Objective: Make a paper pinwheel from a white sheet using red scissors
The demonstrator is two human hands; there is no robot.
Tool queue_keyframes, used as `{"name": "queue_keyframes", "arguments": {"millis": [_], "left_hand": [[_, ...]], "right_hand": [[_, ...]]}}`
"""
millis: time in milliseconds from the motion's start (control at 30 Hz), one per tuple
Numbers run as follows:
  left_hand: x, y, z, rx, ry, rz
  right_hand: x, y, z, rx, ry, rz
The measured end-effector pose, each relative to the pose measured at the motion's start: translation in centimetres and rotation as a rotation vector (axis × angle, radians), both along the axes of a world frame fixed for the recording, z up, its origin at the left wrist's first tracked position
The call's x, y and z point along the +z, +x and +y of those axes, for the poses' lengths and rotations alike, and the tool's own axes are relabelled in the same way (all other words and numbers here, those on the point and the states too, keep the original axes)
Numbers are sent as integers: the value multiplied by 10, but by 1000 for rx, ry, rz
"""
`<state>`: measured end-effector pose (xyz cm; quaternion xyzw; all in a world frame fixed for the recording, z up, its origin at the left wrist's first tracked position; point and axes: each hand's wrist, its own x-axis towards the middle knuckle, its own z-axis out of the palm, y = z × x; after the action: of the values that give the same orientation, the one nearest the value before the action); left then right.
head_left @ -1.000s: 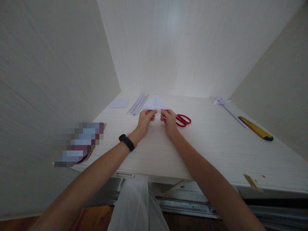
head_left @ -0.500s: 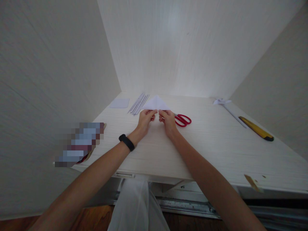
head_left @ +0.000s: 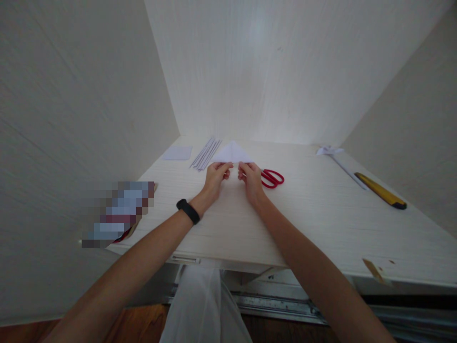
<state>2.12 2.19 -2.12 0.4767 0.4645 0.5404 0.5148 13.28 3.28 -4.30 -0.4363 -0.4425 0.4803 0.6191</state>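
Observation:
A white sheet of paper (head_left: 232, 152), folded to a triangle with its tip pointing away from me, is held just above or on the white desktop. My left hand (head_left: 215, 178), with a black band on the wrist, pinches its near edge left of the middle. On the right of the middle, my right hand (head_left: 250, 180) grips the same edge between thumb and fingers. Red-handled scissors (head_left: 273, 178) lie right beside my right hand, their blades mostly hidden behind it.
Several thin paper sticks (head_left: 206, 154) and a stack of white paper squares (head_left: 177, 153) lie at the back left. A paper pinwheel (head_left: 329, 150) on a stick and a yellow box cutter (head_left: 381, 190) lie along the right. A blurred-out item (head_left: 124, 209) sits at the left edge.
My right hand has shifted slightly right along the paper's near edge, widening the gap between my hands. My left hand has stayed almost in place.

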Motion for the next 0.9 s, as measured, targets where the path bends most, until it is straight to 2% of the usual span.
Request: {"name": "queue_keyframes", "arguments": {"millis": [900], "left_hand": [[-2,0,2,-25,6,29]], "right_hand": [[4,0,-5,128,20,-100]]}}
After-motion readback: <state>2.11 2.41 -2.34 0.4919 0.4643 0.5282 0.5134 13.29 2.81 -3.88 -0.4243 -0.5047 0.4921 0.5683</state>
